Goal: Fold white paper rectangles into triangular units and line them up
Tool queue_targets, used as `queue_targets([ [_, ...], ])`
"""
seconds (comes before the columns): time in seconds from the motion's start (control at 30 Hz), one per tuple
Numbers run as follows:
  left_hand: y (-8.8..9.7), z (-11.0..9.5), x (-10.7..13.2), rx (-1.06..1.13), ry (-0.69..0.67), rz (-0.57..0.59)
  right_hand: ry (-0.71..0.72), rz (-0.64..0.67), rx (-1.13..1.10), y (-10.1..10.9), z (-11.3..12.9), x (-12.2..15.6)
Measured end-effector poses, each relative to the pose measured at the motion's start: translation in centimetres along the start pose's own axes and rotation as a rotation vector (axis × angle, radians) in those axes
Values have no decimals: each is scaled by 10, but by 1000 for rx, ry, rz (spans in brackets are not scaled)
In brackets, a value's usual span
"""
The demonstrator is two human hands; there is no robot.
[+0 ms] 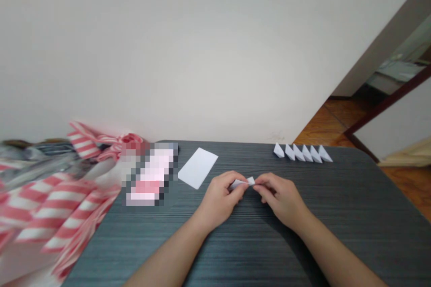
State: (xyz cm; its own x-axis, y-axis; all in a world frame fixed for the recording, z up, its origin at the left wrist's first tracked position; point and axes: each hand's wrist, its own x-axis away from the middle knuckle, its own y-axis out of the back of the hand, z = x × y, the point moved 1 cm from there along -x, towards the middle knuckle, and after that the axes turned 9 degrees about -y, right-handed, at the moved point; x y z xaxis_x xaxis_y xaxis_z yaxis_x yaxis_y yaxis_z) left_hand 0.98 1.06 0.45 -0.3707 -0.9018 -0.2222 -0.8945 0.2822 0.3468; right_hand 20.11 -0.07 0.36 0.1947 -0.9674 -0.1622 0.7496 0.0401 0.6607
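Between my two hands is a small folded piece of white paper (251, 181), held just above the dark table. My left hand (226, 195) pinches its left part between thumb and fingers, partly covering it. At the paper's right end, the thumb and fingertips of my right hand (278, 195) are closed on its edge. A stack or sheet of plain white paper (198, 168) lies flat to the left of my left hand. Beyond my right hand, several folded white paper pieces (303, 153) stand in a row near the table's back edge.
The dark wood-grained table (215, 251) meets a pale wall (202, 54) at the back. A pixelated phone-like object (150, 175) lies at the left. Red-and-white striped cloth (60, 210) is heaped beside the table's left edge. Wooden floor (319, 123) shows at the right.
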Motion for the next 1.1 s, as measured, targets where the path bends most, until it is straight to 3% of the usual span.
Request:
queue_targets([
  [0.3, 0, -3, -1, 31, -3, 25, 57, 33, -71, 0, 3, -1],
  [0.8, 0, -5, -1, -14, -76, 41, 64, 48, -4, 0, 6, -1],
  [1.1, 0, -6, -1, -2, -65, 36, 61, 33, -135, -3, 7, 0],
])
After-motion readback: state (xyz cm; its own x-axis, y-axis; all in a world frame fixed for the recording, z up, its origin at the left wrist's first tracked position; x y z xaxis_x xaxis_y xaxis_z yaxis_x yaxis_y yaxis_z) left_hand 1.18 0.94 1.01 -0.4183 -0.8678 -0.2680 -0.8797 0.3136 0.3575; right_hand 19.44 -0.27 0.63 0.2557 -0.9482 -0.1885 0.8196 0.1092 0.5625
